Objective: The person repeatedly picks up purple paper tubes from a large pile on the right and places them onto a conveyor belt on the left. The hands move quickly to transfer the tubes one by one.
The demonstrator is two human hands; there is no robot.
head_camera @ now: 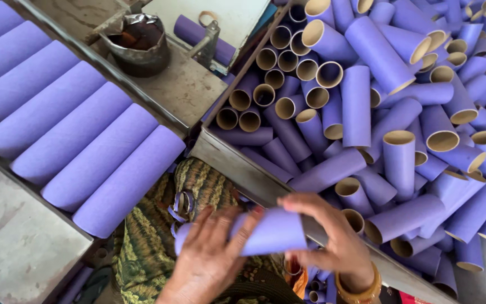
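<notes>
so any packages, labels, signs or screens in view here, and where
No labels, signs or screens show, and no printed packages.
Nearest things to packaging:
purple tube: plain, unmarked, held between left hand and right hand, bottom centre.
loose tube pile: short purple cardboard tubes with tan insides, in the metal bin at right.
long purple tubes: a side-by-side row at left.
dark pot: round, brown contents, top left.

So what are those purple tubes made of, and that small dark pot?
The purple tubes look like cardboard: tan inner walls at the open ends, with a matte purple paper wrap. The small dark pot seems to be metal, dull and stained, with a dark brown substance inside.
</notes>
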